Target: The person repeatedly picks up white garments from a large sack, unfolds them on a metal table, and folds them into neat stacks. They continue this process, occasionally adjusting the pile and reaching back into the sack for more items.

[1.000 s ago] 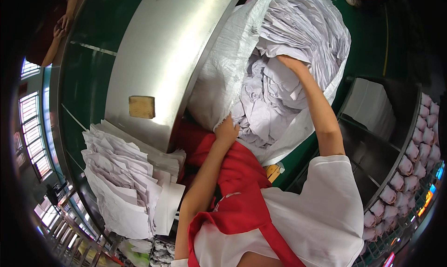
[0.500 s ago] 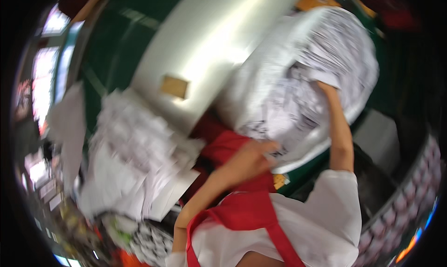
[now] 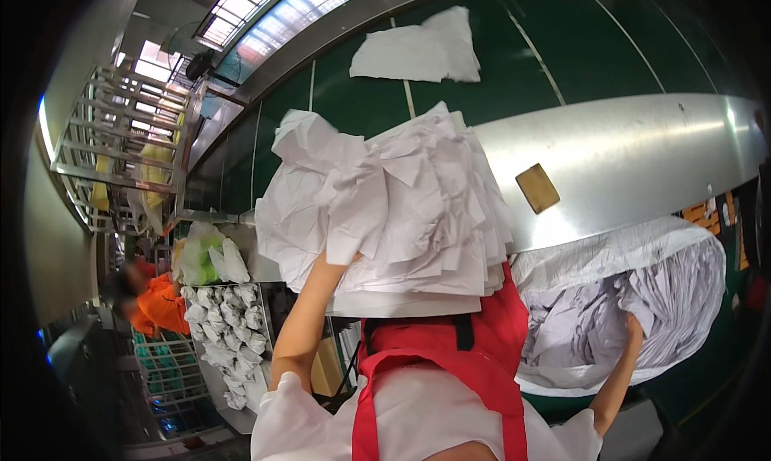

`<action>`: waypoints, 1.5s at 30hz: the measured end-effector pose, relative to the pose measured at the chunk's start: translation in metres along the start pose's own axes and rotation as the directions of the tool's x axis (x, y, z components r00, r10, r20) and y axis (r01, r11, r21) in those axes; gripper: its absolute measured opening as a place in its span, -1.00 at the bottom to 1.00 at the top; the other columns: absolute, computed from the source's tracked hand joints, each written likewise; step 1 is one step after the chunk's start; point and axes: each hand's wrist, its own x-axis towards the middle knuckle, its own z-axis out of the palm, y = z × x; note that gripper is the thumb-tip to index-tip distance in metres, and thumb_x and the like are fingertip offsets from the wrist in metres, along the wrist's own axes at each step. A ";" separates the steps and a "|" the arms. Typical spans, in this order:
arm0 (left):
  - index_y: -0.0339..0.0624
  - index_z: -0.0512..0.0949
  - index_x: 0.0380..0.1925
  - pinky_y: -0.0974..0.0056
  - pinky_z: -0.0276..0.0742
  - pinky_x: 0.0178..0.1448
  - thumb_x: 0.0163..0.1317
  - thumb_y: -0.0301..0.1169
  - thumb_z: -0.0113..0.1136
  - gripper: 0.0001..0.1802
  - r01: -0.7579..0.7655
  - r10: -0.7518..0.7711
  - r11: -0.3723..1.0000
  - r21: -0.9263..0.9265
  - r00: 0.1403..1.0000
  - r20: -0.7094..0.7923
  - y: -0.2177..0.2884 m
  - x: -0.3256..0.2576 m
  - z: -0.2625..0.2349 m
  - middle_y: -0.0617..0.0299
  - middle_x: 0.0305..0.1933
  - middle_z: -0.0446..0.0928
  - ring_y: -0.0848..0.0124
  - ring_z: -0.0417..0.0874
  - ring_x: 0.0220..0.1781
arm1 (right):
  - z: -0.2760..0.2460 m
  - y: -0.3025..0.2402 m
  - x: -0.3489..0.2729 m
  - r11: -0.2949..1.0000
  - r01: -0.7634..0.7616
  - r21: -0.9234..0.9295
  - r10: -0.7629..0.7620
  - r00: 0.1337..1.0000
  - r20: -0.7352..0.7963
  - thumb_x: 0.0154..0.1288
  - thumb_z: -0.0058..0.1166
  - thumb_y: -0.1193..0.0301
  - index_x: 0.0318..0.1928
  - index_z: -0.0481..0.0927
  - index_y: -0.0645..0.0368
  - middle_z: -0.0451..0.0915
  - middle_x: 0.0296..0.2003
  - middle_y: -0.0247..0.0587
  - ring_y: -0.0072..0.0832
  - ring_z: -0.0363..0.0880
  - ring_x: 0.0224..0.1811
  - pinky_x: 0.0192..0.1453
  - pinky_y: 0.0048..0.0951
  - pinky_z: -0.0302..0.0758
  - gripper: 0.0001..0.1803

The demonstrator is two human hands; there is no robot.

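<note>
Stack of white sheets (image 3: 438, 244): thin, paper-like, left of the sack. Upper layers creased and ruffled, lower ones flatter; edges uneven. At its left, top sheets bunch and fold over. Sack (image 3: 578, 254): white, slack-walled, mouth gaping. Packed sheets (image 3: 683, 292) within: dense layers on the right, looser and crumpled on the left.

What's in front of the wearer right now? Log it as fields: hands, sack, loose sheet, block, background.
Left hand: at the paper pile, mostly covered by sheets; grip unclear
Right hand: inside the sack, at the packed papers; grip unclear
Sack state: white, open
Loose sheet: on the green surface, beyond the pile
Block: yellowish, on the metal ledge
Background: person in orange, left
</note>
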 end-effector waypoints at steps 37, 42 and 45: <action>-0.19 0.51 0.07 -0.26 -0.06 0.44 -0.02 -0.22 0.33 -0.40 -0.195 0.239 0.966 0.170 0.925 -0.295 0.020 -0.022 -0.102 0.10 -0.13 0.57 0.25 0.51 0.12 | -0.321 -0.588 -0.132 -0.036 0.988 -0.151 -0.994 -0.020 0.104 0.05 0.13 0.39 -0.25 0.49 0.10 0.51 0.07 -0.30 -0.24 0.31 0.32 0.34 -0.10 0.29 -0.79; -0.22 0.52 0.04 -0.13 -0.01 0.46 -0.02 -0.23 0.33 -0.42 -0.018 0.018 1.000 0.003 0.991 -0.136 0.003 -0.050 -0.073 0.16 -0.31 0.53 0.28 0.55 -0.12 | -0.323 -0.566 -0.115 0.057 0.996 -0.074 -0.995 0.062 0.074 0.03 0.12 0.34 -0.33 0.50 0.10 0.59 0.01 -0.34 -0.21 0.37 0.29 0.34 -0.07 0.29 -0.81; -0.13 0.48 0.12 -0.11 0.00 0.45 -0.02 -0.20 0.32 -0.36 -0.071 0.049 0.992 -0.105 0.978 -0.203 0.002 -0.046 -0.067 0.06 -0.05 0.50 0.20 0.48 0.09 | -0.337 -0.568 -0.106 0.140 0.959 0.246 -0.986 0.113 0.120 0.14 0.11 0.29 -0.26 0.55 0.13 0.63 -0.06 -0.28 -0.24 0.46 0.21 0.30 -0.14 0.32 -0.79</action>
